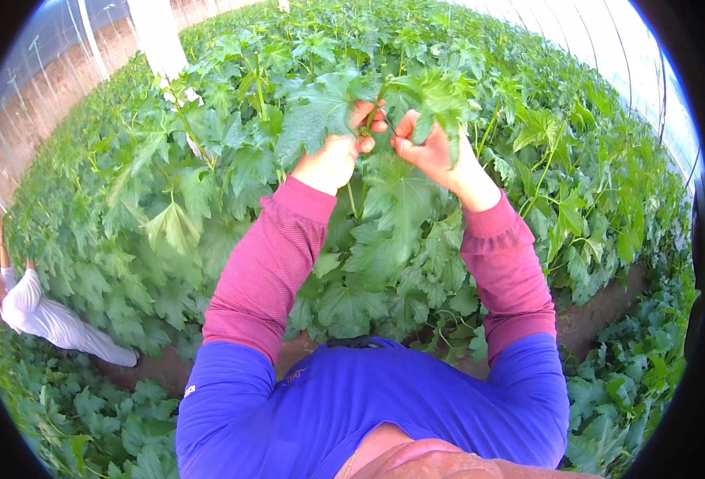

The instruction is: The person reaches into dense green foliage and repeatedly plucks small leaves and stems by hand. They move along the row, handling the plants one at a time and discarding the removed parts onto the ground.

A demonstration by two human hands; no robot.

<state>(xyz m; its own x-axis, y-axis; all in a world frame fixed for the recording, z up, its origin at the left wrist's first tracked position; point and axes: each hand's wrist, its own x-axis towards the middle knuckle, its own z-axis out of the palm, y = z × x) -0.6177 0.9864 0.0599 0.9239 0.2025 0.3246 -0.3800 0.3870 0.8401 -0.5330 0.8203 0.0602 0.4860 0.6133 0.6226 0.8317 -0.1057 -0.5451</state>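
My left hand [343, 146] is closed around the green stem [377, 103] of a tall lobed-leaf plant, near its top. Close by on the right, my right hand [427, 149] has its thumb and fingertips pinched together beside that stem; whether something thin lies between them cannot be told. A broad lobed leaf [319, 114] hangs over my left wrist, and a blurred leaf [436, 99] partly covers my right hand. Small green buds show near the stem at my left fingers.
Dense leafy plants [352, 305] surround both arms. White flowers [191, 96] stand at upper left beside a white post [158, 36]. A co-worker in pale clothes [59, 323] stands at far left. Bare soil [604, 311] shows between rows, and translucent sheeting [616, 54] rises at upper right.
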